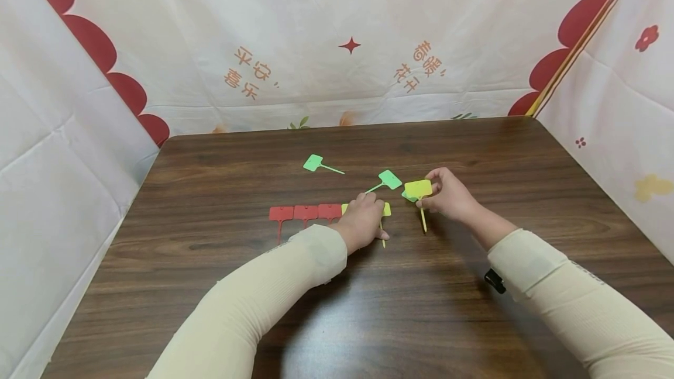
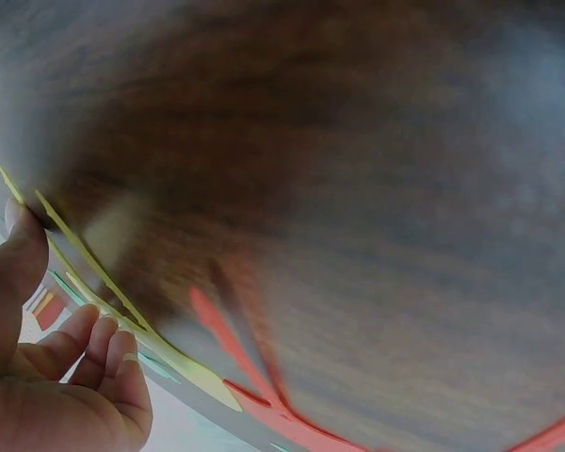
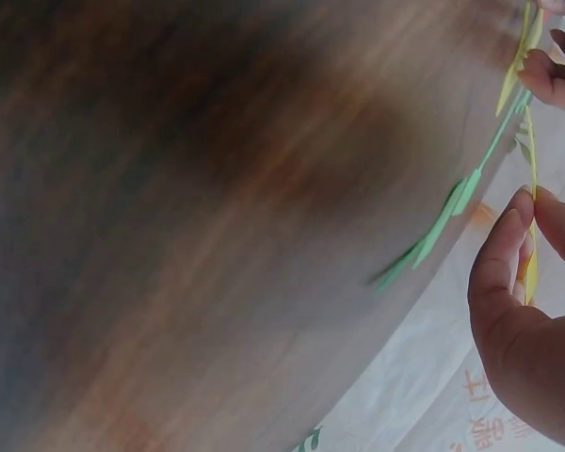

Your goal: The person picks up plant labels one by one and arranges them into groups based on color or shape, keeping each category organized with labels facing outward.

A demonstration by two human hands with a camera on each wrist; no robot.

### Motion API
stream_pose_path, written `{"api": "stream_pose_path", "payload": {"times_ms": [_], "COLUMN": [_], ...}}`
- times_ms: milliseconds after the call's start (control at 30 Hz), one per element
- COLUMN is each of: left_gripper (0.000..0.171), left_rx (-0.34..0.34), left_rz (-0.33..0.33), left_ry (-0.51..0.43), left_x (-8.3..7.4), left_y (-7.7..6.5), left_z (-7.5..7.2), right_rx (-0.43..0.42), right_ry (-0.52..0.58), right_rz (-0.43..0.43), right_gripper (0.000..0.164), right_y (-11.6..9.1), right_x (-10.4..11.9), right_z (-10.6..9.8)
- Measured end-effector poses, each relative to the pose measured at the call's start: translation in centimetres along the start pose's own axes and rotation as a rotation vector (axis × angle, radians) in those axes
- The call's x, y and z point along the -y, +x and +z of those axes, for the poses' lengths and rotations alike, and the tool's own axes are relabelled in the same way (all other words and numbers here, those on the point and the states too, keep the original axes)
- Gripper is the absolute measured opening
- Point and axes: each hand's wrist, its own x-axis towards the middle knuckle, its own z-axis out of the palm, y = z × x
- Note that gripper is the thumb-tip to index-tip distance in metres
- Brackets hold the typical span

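In the head view, my left hand (image 1: pixel 363 221) lies over yellow plant tags (image 1: pixel 387 209) at the right end of a row. Its thumb touches a thin yellow stem (image 2: pixel 85 254) in the left wrist view, with the fingertips low beside the tags. Part of the row is hidden under this hand. To the right, my right hand (image 1: pixel 447 195) pinches another yellow plant tag (image 1: pixel 418 188) between thumb and fingers, stem pointing down. Red plant tags (image 1: pixel 281 213) lie side by side left of the yellow ones, stems toward me.
One green plant tag (image 1: pixel 313 162) lies farther back on the brown wooden table (image 1: pixel 210 285). Another green tag (image 1: pixel 390 179) is just beyond my left hand, and a third (image 1: pixel 409 196) shows partly behind the held yellow tag. Printed white cloth (image 1: pixel 316 10) hangs behind the table.
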Motion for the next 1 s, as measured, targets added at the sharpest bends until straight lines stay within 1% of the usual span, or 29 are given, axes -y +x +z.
{"api": "stream_pose_path", "payload": {"times_ms": [167, 467, 767, 867, 1000], "left_gripper": [0.056, 0.057, 0.056, 0.056, 0.055], "left_rx": [-0.006, -0.003, 0.006, 0.009, 0.012], "left_rz": [0.001, -0.001, -0.004, -0.007, -0.007], "left_ry": [0.0, -0.006, -0.008, -0.01, -0.011], "left_x": [0.0, 0.0, -0.1, -0.1, 0.0], "left_y": [0.0, 0.0, 0.0, 0.0, -0.1], "left_z": [0.0, -0.1, -0.1, -0.1, -0.2], "right_rx": [0.014, 0.053, 0.079, 0.079, 0.069], "right_ry": [0.018, 0.017, -0.004, -0.023, -0.077], "right_rz": [-0.012, -0.033, -0.014, -0.017, -0.025], "right_gripper": [0.057, 0.056, 0.057, 0.057, 0.057], "right_y": [0.1, 0.2, 0.2, 0.3, 0.3], "right_x": [-0.4, -0.6, -0.6, -0.8, -0.9], "right_z": [0.3, 1.0, 1.6, 1.7, 1.9]}}
